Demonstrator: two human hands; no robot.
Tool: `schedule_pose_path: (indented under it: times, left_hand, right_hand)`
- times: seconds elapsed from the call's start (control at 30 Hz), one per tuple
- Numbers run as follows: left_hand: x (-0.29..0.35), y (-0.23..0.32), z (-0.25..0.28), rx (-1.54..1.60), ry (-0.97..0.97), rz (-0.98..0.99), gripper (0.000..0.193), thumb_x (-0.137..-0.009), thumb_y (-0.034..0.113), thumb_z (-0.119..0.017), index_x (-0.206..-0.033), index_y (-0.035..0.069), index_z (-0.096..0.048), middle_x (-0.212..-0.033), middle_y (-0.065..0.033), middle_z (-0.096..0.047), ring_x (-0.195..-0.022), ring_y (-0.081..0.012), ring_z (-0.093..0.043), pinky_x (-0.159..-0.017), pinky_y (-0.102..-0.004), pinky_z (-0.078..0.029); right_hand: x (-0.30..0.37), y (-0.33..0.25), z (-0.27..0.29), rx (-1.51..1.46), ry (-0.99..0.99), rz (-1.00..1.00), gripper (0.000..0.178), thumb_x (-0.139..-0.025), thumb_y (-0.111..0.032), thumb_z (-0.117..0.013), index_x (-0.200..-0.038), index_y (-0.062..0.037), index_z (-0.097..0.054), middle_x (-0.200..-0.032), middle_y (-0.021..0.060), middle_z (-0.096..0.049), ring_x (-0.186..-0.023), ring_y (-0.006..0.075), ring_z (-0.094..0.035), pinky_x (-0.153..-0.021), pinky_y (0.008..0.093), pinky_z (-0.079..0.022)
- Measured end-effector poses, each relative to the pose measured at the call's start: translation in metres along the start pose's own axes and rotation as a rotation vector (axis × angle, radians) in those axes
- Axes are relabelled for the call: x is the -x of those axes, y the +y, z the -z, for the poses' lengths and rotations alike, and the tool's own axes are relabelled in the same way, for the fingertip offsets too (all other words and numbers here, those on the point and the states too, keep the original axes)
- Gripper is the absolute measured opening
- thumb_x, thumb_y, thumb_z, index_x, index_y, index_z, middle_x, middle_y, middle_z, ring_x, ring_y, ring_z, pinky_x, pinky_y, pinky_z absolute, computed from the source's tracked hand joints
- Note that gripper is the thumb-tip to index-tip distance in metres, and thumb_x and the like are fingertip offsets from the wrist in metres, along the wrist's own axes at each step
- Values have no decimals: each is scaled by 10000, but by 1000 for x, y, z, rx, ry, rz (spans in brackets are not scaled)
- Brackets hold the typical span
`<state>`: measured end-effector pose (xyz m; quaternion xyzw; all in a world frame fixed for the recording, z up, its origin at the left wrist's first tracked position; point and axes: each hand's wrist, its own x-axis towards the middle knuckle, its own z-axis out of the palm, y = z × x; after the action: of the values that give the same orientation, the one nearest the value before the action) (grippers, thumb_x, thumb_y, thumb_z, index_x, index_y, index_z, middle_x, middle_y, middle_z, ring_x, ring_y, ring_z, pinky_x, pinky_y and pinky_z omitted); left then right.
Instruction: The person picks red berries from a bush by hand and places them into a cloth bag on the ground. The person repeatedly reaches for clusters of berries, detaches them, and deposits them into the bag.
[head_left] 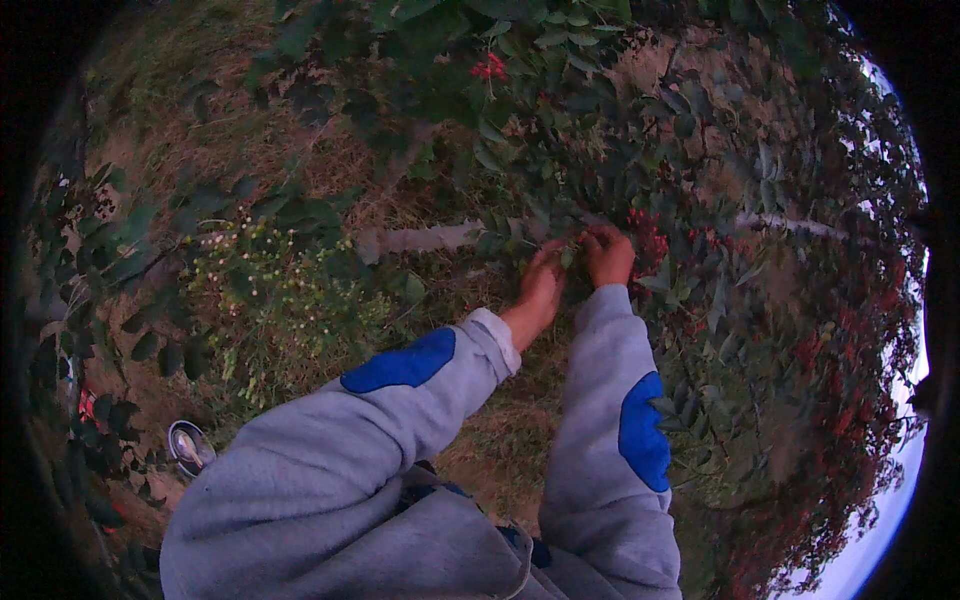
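Note:
Both bare hands are raised together among the branches of a leafy shrub with red berries. My left hand (538,291) has its fingers drawn together at a small green leafy twig (568,257); what lies between the fingertips is hidden. Close on its right, my right hand (608,257) is closed, its fingers curled down toward the same twig, and its grip is too dark and small to make out. A cluster of red berries (648,240) hangs just beyond the right hand's outer side. Farther up hangs another red berry cluster (489,67).
A pale branch or trunk (430,239) runs crosswise behind the hands. To the left grows a bush with small pale flower heads (265,275). A round metal-looking container (190,446) stands on the ground at lower left. Dense reddish foliage (840,400) fills the right.

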<state>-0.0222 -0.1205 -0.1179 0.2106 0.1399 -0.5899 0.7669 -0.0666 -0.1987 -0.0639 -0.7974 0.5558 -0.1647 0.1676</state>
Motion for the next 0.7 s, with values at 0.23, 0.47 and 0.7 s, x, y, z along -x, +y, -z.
schedule_pose_path:
  times: [0.23,0.47,0.7]
  left_hand:
    - [-8,1,-2,-42,24,11,229,-823,128,-369,-1003,60,-491,-1039,-52,-485,-985,-153,-433,-857,-304,-339]
    - [-21,-6,6,16,-96,-15,264,-819,220,-399,-1029,77,-470,-1000,-47,-480,-934,-164,-439,-806,-311,-359]
    - [-14,-2,15,-13,-108,104,268,-795,100,-427,-1056,41,-441,-1011,-71,-491,-930,-193,-463,-799,-301,-376]
  right_hand:
    - [-4,1,-7,274,14,-89,136,-643,-171,-610,-746,-83,-605,-765,114,-586,-685,303,-558,-611,381,-452]
    - [21,-29,22,-620,190,-151,101,-760,-108,-527,-836,-42,-528,-779,77,-571,-609,170,-559,-445,268,-441]
    - [96,-61,52,-1249,110,-364,159,-789,-87,-486,-934,-26,-460,-844,94,-546,-650,145,-540,-447,228,-415]
